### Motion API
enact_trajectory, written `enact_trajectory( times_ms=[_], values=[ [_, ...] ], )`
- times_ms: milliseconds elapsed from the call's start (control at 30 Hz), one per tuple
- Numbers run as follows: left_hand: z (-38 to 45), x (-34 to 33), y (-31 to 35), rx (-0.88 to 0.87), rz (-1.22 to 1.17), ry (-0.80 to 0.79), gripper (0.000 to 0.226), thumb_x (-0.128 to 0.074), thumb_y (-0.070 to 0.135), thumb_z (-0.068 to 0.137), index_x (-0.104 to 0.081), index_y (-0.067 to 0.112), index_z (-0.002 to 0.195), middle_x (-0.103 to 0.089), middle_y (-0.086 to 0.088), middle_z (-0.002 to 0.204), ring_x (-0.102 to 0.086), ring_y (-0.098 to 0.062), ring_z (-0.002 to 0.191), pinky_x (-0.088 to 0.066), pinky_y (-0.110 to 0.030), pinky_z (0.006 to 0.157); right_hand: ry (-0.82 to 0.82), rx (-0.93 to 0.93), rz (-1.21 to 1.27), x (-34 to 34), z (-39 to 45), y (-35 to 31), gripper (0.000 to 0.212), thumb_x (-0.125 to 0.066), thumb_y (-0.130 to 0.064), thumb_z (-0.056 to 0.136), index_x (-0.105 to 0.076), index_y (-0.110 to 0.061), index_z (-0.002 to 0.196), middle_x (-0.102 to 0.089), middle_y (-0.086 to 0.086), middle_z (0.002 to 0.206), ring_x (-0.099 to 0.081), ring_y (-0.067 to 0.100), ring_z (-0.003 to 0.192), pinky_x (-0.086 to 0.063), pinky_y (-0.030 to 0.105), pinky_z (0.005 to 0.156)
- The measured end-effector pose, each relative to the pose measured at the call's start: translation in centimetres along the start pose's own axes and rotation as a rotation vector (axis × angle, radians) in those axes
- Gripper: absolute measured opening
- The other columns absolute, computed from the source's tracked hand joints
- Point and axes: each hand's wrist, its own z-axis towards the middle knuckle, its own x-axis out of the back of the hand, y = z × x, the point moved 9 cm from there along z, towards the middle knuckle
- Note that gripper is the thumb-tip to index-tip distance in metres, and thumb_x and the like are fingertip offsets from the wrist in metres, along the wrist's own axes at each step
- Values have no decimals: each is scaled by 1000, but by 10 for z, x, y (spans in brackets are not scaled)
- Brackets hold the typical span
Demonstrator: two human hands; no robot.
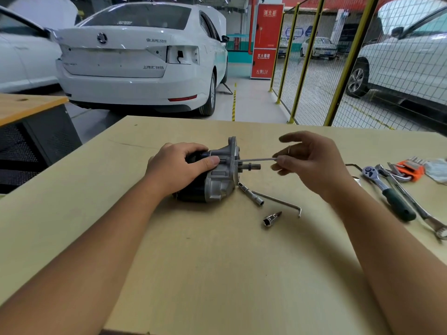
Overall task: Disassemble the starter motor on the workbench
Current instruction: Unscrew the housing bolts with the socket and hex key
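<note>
From the head cam, the starter motor (210, 175) is lying on its side about mid-bench on the workbench (217, 262), black body to the left, silver nose housing and pinion shaft pointing right. Left hand (179, 165) is clamped over the top of the body, thumb pressed along the housing, pinning it down. Right hand (312, 160) is pinching the end of a long thin rod (256, 160) between thumb and fingertips, other fingers loose. The rod runs straight into the mounting flange; I'd guess it's a through bolt partly out, but it could be a long hex key. Too thin and blurry to call.

Progress-wise I'd say this is early. The housing, flange and body all look joined as one lump, and no motor parts are laid out separately on the bench. So most of the teardown is left: fasteners out, then the nose and the rest apart.

Count of what's lying around:
- 1 starter motor
- 1 long socket (251, 196) just right of the motor, near side
- 1 L-shaped hex key (278, 200) beside it
- 1 short bit socket (271, 218) nearer still
- 1 ratchet with a green handle (387, 189) off to the right
- at least 1 combination wrench (420, 209) next to the ratchet
- 1 orange hex key set (411, 169) at the far right
- 2 hands, both busy
</note>
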Motion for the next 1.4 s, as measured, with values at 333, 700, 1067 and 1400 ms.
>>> enact_trajectory(
  times_ms=[333,700,1067,1400],
  values=[
    [-1,1,0,5,-5,5,73,-52,92,63,-70,49,118,-70,18,120,-57,-15,122,-46,-49,106,-192,-564,490,-27,-19,25,17,-66,-21,90,-71,-4,92,-61,11,71,-51,12,49,-46,24,46],
    [0,0,0,3,7,-2,76,-51,93,62,-71,46,119,-70,16,121,-57,-17,122,-46,-49,106,-230,-840,547,-29,-34,42,48,-67,-57,78,-69,-9,75,-56,5,63,-41,8,39,-34,19,34],
    [-1,1,1,0,11,1,78,-50,93,62,-71,45,120,-70,17,120,-57,-17,122,-46,-49,105,-392,-667,548,-24,-27,32,18,-63,-19,86,-69,-3,91,-59,4,72,-45,6,47,-40,19,41],
    [-1,1,1,1,1,-4,77,-50,93,63,-71,46,120,-70,17,121,-57,-17,123,-46,-50,105,-426,-471,-65,-41,-30,32,21,-60,-25,100,-76,-11,99,-62,11,70,-45,15,49,-39,27,46]
  ],
)
